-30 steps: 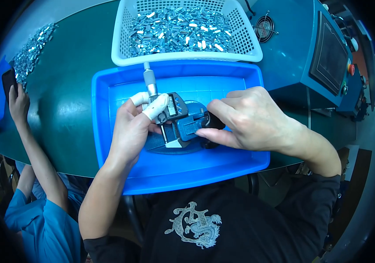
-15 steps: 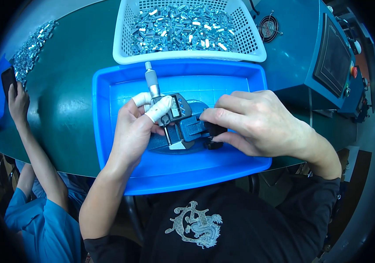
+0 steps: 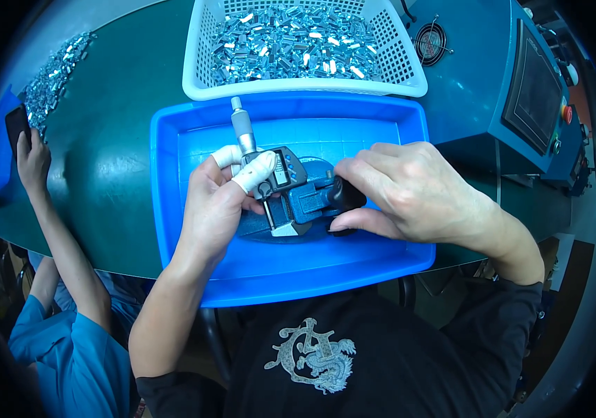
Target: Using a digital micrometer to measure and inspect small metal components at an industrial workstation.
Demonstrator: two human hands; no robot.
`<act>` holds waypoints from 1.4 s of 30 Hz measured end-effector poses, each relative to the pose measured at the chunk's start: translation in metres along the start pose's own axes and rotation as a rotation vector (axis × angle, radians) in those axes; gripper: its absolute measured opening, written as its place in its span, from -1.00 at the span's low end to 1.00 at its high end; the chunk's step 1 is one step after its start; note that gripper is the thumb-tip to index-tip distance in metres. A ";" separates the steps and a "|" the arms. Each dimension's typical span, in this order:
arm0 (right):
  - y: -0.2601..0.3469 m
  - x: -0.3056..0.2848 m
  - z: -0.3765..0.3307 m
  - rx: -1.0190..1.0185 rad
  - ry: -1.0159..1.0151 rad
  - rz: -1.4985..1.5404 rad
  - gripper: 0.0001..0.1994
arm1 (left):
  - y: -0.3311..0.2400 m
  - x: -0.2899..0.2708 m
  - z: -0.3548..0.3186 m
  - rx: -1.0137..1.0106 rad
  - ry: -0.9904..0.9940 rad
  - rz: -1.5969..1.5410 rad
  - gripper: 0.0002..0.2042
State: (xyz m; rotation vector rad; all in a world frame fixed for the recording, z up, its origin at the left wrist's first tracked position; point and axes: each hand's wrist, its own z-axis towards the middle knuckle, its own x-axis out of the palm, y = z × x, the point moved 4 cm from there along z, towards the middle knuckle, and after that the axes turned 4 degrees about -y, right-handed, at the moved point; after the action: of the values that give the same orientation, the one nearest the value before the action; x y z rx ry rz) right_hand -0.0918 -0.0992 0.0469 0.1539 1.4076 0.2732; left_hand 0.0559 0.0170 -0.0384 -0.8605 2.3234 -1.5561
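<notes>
A digital micrometer (image 3: 281,169) with a silver thimble sits clamped in a dark blue micrometer stand (image 3: 307,200), inside a blue plastic tray (image 3: 319,284). My left hand (image 3: 206,217), white covers on its thumb and a finger, is closed around the micrometer's body by the display. My right hand (image 3: 416,194) curls its fingers over a black clamp knob (image 3: 346,196) on the stand's right side. Its thumb lies just below, by a second black part that it mostly hides. Whether a small part sits between the measuring faces, I cannot tell.
A white perforated basket (image 3: 305,89) of several small shiny metal parts stands behind the tray. More parts lie in a pile (image 3: 54,80) at far left. A teal machine (image 3: 465,76) with a screen is at right. Another person's hand (image 3: 33,164) holds a dark phone (image 3: 16,124).
My right hand has shifted its fingers on the knob, the index finger drawing back so more of the knob shows. My left hand keeps its hold on the micrometer.
</notes>
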 end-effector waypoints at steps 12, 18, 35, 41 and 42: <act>0.002 -0.012 0.004 0.066 0.006 -0.063 -0.48 | 0.003 -0.001 -0.001 -0.015 -0.031 -0.032 -0.79; 0.006 -0.004 -0.002 0.002 0.006 0.029 -0.66 | -0.001 0.001 -0.002 0.006 0.012 0.039 -0.78; 0.010 0.002 0.010 -0.205 0.059 -0.372 -0.56 | 0.007 0.001 0.006 0.050 0.008 -0.063 -0.78; 0.004 0.015 0.008 0.192 0.079 -0.169 -0.60 | 0.013 0.000 0.005 0.064 0.001 -0.072 -0.77; 0.004 0.015 0.007 0.365 0.164 -0.141 -0.61 | 0.014 0.001 0.006 0.053 0.018 -0.058 -0.76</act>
State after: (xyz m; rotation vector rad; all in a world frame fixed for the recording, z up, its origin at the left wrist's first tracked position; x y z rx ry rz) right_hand -0.0830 -0.0910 0.0351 0.3362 1.6143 -0.0932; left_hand 0.0529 0.0159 -0.0535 -0.9123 2.2778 -1.6469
